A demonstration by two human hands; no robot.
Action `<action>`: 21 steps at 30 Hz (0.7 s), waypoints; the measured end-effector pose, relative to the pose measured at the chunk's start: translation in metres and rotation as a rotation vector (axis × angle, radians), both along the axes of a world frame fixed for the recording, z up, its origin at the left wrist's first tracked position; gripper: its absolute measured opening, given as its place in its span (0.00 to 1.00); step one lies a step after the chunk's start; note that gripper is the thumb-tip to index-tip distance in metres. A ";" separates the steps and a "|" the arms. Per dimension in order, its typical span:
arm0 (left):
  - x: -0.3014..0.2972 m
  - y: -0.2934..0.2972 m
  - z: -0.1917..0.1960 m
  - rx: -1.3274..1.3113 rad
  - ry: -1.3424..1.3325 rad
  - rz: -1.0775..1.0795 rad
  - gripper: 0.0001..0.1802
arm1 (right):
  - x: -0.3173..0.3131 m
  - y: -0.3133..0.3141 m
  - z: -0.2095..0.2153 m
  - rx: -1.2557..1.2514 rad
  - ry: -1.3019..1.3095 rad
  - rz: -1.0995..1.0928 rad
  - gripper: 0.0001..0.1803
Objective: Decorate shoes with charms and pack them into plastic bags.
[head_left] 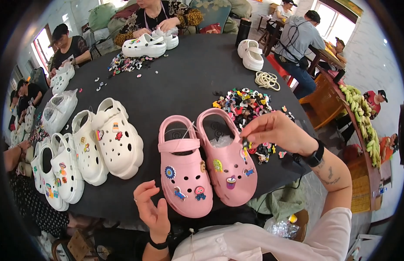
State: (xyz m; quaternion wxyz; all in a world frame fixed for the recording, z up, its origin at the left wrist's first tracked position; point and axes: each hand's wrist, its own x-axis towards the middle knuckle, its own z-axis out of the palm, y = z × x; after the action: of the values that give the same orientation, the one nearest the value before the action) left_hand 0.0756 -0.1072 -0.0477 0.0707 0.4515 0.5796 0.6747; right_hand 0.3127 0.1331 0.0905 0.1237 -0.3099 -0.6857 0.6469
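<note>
Two pink clogs stand side by side in front of me, the left clog (184, 202) and the right clog (232, 163), joined by a thin clear tie near their straps. Colourful charms dot both toes, among them an octopus (200, 193) and a purple cup (231, 182). My left hand (154, 213) is open beside the left clog's toe, its fingers apart and holding nothing. Over the right clog's outer side, my right hand (271, 132) pinches a small dark shoe charm (245, 142), mostly hidden by the fingertips. Behind that hand lies a charm pile (241, 102).
White clogs (117, 148) with charms line the table's left side. Farther back are a white pair (252, 55), a coil of cord (267, 81) and a black bottle (243, 32). Across the black table (184, 78), a person handles white clogs (145, 47) beside another charm pile (128, 64).
</note>
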 end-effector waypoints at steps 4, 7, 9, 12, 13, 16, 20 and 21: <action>0.010 0.007 0.050 -0.007 -0.127 -0.275 0.13 | -0.019 -0.036 0.009 -0.028 0.057 0.154 0.12; 0.021 0.019 0.063 -0.166 -0.048 -0.420 0.16 | -0.034 -0.053 0.006 -0.038 0.157 0.210 0.10; 0.030 0.024 0.063 -0.149 -0.242 -0.588 0.17 | -0.041 -0.063 0.000 -0.049 0.167 0.220 0.10; 0.040 0.023 0.060 -0.040 -0.438 -0.652 0.17 | -0.044 -0.076 -0.011 -0.123 0.198 0.222 0.10; 0.039 0.020 0.057 -0.060 -0.489 -0.689 0.17 | -0.043 -0.081 -0.012 -0.122 0.173 0.206 0.09; 0.033 0.014 0.054 -0.125 -0.479 -0.656 0.16 | -0.044 -0.086 -0.001 -0.216 0.119 0.148 0.08; 0.022 0.006 0.053 -0.120 -0.473 -0.639 0.14 | -0.022 -0.077 -0.009 -0.162 0.267 0.049 0.11; 0.021 0.006 0.051 -0.118 -0.507 -0.640 0.14 | -0.014 -0.076 -0.015 -0.103 0.301 -0.015 0.11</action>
State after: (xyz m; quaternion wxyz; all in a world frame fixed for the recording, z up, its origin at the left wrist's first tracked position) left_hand 0.0965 -0.1017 0.0036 0.4430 0.4237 0.4119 0.6742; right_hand 0.2992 0.0566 0.0755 0.2139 -0.2207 -0.6229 0.7194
